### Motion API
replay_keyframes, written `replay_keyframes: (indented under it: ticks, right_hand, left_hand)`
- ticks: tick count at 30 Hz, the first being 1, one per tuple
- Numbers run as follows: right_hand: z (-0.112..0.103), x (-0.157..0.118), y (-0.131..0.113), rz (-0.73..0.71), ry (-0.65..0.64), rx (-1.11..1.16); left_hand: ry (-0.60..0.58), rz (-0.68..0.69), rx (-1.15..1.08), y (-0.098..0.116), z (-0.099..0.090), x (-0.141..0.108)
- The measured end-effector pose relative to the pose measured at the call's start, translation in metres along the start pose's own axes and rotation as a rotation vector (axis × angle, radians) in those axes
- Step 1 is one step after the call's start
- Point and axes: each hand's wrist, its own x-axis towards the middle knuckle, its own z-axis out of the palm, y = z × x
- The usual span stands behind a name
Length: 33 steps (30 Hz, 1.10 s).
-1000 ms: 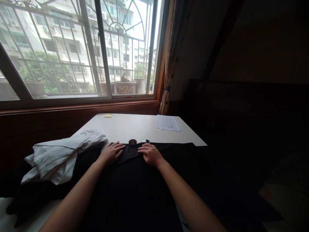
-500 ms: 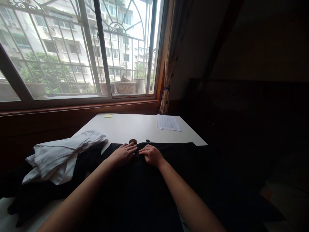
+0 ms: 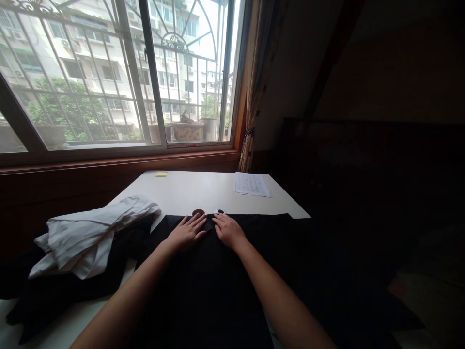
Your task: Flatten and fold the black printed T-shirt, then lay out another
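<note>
A large piece of black cloth (image 3: 203, 286), perhaps a garment, lies spread over the near part of the white table (image 3: 189, 191). My left hand (image 3: 186, 232) rests flat on it near its far edge, fingers spread. Close beside it, my right hand (image 3: 228, 231) lies on the same cloth with its fingers stretched forward and holds nothing. Just past the fingertips, at the cloth's edge, are a round brown disc (image 3: 198, 212) and a white round thing with a dark centre (image 3: 220, 212); both are partly covered.
At the left a crumpled white garment (image 3: 80, 237) lies on dark cloth (image 3: 61, 295). Printed sheets (image 3: 252, 184) and a yellow sticky note (image 3: 162, 174) lie on the table's far side. A barred window (image 3: 109, 82) and a tied curtain (image 3: 250, 140) stand behind; the right side is very dark.
My right hand's fingers have straightened from a curled pose and now lie flatter near the cloth's edge. My left hand's fingers have spread a little, the thumb moving out.
</note>
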Motion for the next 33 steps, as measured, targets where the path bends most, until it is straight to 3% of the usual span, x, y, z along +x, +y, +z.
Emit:
replay_keyframes:
  ticks: [9, 16, 29, 33]
  right_hand:
    - [-0.008, -0.002, -0.004, -0.101, -0.135, -0.022]
    - [-0.014, -0.003, -0.009, -0.102, -0.155, -0.028]
    - [-0.015, -0.004, -0.010, 0.035, -0.138, -0.056]
    - [-0.015, -0.005, -0.009, -0.004, -0.172, -0.068]
  left_hand:
    - [0.046, 0.061, 0.029, 0.005, -0.007, -0.010]
    - [0.089, 0.099, 0.026, 0.007, -0.009, -0.015]
    - [-0.007, 0.180, -0.061, 0.004, -0.014, -0.022]
    - [-0.033, 0.112, -0.077, -0.009, -0.019, -0.026]
